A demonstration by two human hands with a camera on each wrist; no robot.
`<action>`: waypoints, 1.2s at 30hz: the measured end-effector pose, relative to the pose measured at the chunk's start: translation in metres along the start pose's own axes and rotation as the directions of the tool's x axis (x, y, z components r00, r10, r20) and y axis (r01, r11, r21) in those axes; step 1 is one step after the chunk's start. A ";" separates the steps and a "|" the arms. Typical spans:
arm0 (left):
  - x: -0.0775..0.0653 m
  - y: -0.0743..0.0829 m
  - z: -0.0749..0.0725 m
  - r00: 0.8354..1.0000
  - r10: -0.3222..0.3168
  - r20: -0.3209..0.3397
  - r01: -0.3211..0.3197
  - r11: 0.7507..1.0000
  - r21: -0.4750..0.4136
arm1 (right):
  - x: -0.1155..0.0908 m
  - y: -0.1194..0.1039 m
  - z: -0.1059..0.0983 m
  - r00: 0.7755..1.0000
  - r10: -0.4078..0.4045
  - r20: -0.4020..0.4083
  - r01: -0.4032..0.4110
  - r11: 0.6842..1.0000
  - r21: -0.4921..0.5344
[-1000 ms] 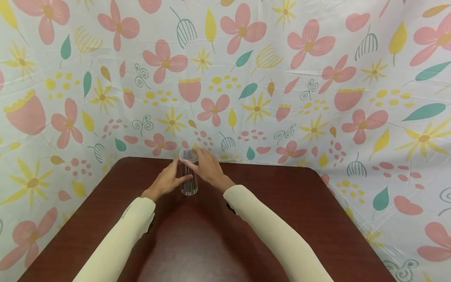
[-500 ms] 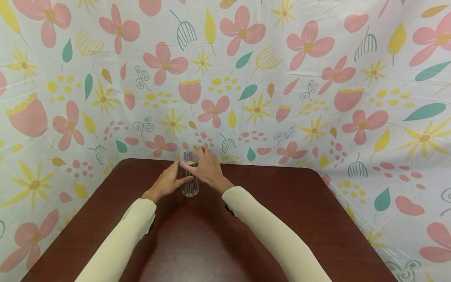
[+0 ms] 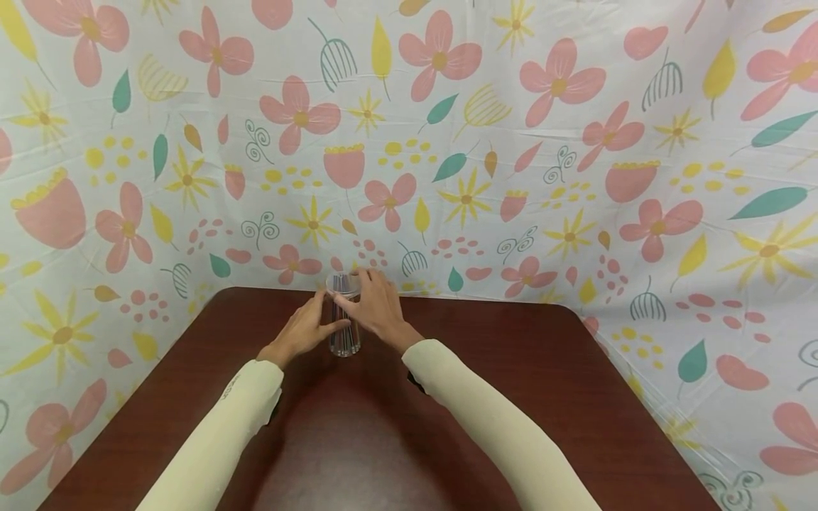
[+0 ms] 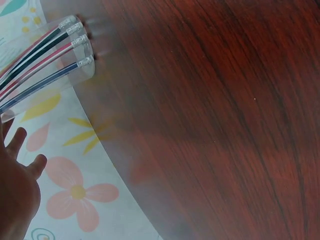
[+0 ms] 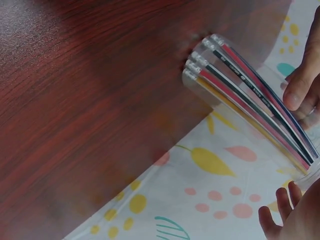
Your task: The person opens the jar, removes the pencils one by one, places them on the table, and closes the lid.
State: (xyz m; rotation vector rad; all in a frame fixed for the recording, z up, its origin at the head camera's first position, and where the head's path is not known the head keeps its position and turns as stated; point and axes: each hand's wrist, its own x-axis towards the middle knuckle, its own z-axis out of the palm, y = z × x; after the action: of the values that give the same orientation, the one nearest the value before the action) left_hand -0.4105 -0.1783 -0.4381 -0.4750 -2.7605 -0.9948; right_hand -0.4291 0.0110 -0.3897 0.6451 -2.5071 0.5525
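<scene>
A clear plastic jar stands upright near the table's far edge, with several dark, red and yellow pencils inside, their pale banded ends at the bottom. My left hand grips its left side, thumb across the front; its other fingers are partly hidden. At the top, my right hand holds the rim of the clear lid, thumb at the front and fingers round the right and far side. Both wrist views show the jar tilted by the camera angle; the left wrist view catches part of a hand beside it.
The dark reddish-brown table has rounded far corners. A white cloth printed with flowers and leaves hangs close behind it and along both sides. Long pale sleeves cover both forearms.
The right hand's fingers have come down slightly and lie closer round the top of the jar. The left hand keeps its hold, and the jar stays in place.
</scene>
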 end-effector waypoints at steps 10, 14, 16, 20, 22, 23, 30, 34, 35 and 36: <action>-0.001 0.000 -0.001 1.000 0.007 0.019 -0.007 1.000 -0.005 | 0.000 -0.004 0.001 0.998 0.036 -0.056 -0.036 0.999 0.007; -0.001 0.000 0.000 1.000 0.014 0.016 -0.014 1.000 -0.003 | 0.001 -0.005 0.001 0.996 0.058 -0.064 -0.060 0.998 -0.030; -0.001 0.001 0.000 1.000 0.015 0.013 -0.015 1.000 0.000 | 0.001 -0.005 0.001 0.996 0.055 -0.066 -0.058 0.998 -0.033; -0.001 0.001 0.000 1.000 0.011 0.012 -0.010 1.000 -0.003 | 0.000 -0.003 0.000 0.997 0.024 -0.078 -0.026 0.999 -0.028; -0.001 0.002 0.000 1.000 0.005 0.012 -0.005 1.000 0.000 | -0.001 -0.003 -0.001 0.997 0.009 -0.080 -0.011 1.000 -0.027; -0.001 0.002 0.000 1.000 0.003 0.011 -0.003 1.000 0.001 | -0.001 -0.002 -0.002 0.997 0.003 -0.079 -0.005 1.000 -0.026; -0.002 0.004 -0.001 1.000 0.005 0.014 -0.005 1.000 0.011 | -0.003 -0.002 -0.004 0.999 -0.016 -0.031 0.015 0.999 -0.037; -0.002 0.003 -0.001 1.000 -0.003 0.013 0.003 1.000 0.001 | -0.004 -0.002 -0.005 1.000 -0.030 -0.002 0.030 0.999 -0.036; -0.001 0.003 -0.001 1.000 0.000 0.013 0.000 1.000 0.003 | -0.004 -0.002 -0.005 0.999 -0.033 0.002 0.033 0.999 -0.032; -0.001 0.002 -0.001 1.000 0.007 0.011 -0.007 1.000 0.005 | -0.004 -0.001 -0.005 0.999 -0.034 0.005 0.034 0.999 -0.028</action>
State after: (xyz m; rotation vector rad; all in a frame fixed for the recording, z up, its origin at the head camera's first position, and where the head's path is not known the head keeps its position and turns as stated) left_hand -0.4088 -0.1772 -0.4362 -0.4899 -2.7680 -0.9870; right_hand -0.4238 0.0137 -0.3871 0.6781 -2.4987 0.5025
